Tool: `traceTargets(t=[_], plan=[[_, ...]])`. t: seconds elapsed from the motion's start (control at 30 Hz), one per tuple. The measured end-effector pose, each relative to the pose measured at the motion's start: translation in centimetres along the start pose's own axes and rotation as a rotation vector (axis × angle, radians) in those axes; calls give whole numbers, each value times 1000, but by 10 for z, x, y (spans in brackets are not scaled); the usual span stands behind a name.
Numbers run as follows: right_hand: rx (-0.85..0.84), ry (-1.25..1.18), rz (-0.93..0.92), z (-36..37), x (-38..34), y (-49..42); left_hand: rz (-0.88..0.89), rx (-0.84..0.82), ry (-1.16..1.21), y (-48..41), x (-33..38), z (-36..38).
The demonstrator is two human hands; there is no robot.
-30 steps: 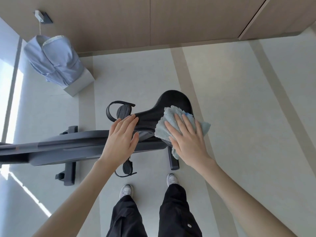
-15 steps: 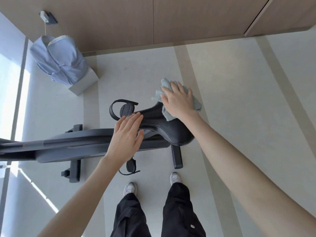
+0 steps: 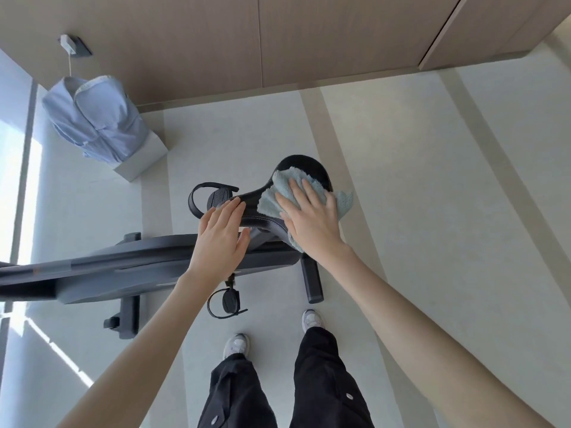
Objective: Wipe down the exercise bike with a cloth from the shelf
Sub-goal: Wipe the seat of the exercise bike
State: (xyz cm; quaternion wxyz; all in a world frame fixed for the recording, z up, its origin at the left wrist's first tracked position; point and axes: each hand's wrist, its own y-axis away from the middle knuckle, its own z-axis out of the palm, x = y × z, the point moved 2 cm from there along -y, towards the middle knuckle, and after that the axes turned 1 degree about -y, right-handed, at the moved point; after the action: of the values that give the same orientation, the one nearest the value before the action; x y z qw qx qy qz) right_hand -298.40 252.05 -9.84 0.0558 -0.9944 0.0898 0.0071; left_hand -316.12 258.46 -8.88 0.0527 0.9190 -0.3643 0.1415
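1. Black is the saddle (image 3: 304,168) of the exercise bike (image 3: 123,267), which sits in the middle of the head view. The light blue cloth (image 3: 281,188) lies on the saddle. It covers the near right part, and one corner hangs over the right edge.
2. On top of the cloth lies the right hand (image 3: 312,217). Its fingers are straight and a little apart. It presses the cloth flat against the saddle and does not grip it.
3. Just left of the cloth, the left hand (image 3: 221,239) rests on the narrow front of the saddle. The fingers are straight and close together and hold nothing. I judge that this hand steadies the seat.
4. The cloth is already at the bike, so the fetching is done, and the wiping is now at the saddle. The far round end of the saddle is not under the cloth.
5. The long dark frame runs to the left edge of the picture. With it are the upper pedal (image 3: 216,196), the lower pedal (image 3: 230,299) and the rear foot bar (image 3: 312,282). The cloth touches none of them. Whether they are already wiped, I cannot tell. The handlebar is out of the picture. I judge that much of the work is left.
6. In the upper left a pale blue shirt (image 3: 95,118) hangs at the wooden wall.
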Motion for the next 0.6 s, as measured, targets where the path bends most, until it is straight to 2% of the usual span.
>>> traceTargets(t=[0.3,0.43,0.6], plan=[[48,4,80,-26,-16,54,174,-19,-24,7,5,-24],[56,-188,241,-47,-16,78,263,-18,-22,12,8,-36],[83,-222,470,-70,0,130,451,-8,5,17,39,-47]])
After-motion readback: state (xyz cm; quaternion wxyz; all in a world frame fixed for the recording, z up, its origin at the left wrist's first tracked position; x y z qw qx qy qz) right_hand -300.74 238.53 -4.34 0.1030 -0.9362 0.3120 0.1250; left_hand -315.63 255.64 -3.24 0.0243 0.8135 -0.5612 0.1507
